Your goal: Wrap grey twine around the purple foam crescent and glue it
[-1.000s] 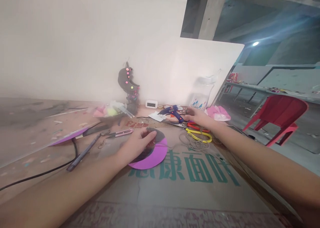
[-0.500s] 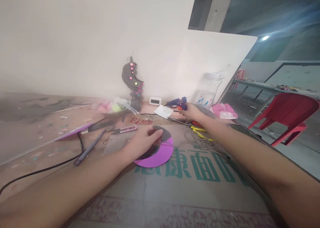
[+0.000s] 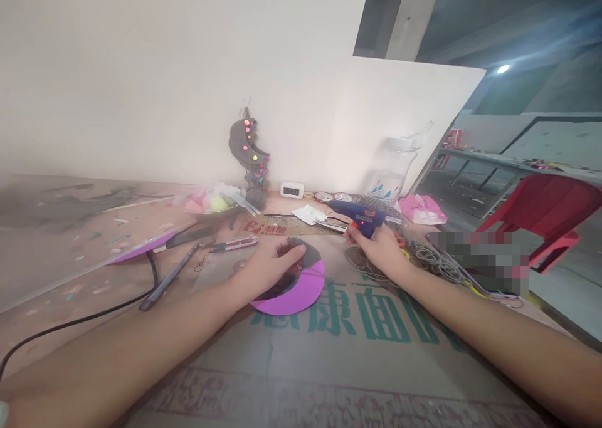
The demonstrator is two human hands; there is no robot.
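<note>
My left hand (image 3: 273, 266) is closed on a purple crescent (image 3: 301, 293), thumb on top, pressing it near the board below. Dark grey yarn (image 3: 308, 249) covers the crescent's upper part, and the rest is bare purple; its inner side is partly hidden by my fingers. To the right, my right hand (image 3: 379, 246) grips a blue glue gun (image 3: 360, 212) by its handle. The nozzle points left, above a small white paper (image 3: 309, 214), and a red light shows on the gun's body. Loose grey yarn (image 3: 435, 260) lies beside my right wrist.
Pink-handled thread snips (image 3: 235, 244), a dark pen (image 3: 169, 277) and a black cord (image 3: 94, 316) lie on the left. Against the wall are a decorated grey moon (image 3: 242, 143), a white digital clock (image 3: 291, 190) and a clear bottle (image 3: 392, 171). A pink bag (image 3: 423, 209) sits right.
My right hand has lifted the glue gun from the back and brought it nearer, toward the lower right. Loose yarn has shifted right. My left hand stays on the purple crescent.
</note>
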